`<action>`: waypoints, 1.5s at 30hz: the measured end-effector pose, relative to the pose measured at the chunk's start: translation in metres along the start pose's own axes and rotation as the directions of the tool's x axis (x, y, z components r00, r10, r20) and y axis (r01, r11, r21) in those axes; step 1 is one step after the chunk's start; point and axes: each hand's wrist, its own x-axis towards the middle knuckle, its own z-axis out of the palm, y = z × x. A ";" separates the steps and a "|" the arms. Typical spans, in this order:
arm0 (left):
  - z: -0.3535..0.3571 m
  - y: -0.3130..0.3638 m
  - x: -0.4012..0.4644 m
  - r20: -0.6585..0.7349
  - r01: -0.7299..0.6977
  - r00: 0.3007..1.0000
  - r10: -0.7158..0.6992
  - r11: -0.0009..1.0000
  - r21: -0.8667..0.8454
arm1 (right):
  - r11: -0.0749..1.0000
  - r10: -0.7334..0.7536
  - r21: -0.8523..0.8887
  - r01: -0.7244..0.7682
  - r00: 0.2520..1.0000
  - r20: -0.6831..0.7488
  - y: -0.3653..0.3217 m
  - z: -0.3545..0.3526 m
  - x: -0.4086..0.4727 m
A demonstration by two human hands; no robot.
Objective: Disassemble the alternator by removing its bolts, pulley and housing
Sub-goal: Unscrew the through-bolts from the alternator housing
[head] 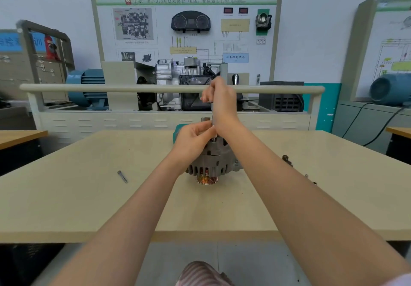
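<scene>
The grey alternator point(213, 161) lies on the wooden table point(89, 196), its copper-coloured pulley point(206, 180) facing me. My left hand point(193, 136) pinches the lower end of a thin upright metal tool point(212, 116) at the top of the housing. My right hand point(221, 101) grips the tool's upper end, above the alternator. The tool's tip and the bolt under it are hidden by my fingers. One loose long bolt point(122, 176) lies on the table to the left.
A teal tool point(178, 130) lies behind the alternator. Small metal parts point(287, 160) and little sockets point(310, 179) sit at the right of the table. A training bench with a rail point(111, 88) and a gearbox stands beyond the table.
</scene>
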 end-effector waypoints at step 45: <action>0.002 0.006 -0.002 0.025 0.027 0.999 -0.028 0.999 0.043 | 0.984 -0.096 -0.151 0.099 0.995 0.026 -0.001 -0.004 -0.003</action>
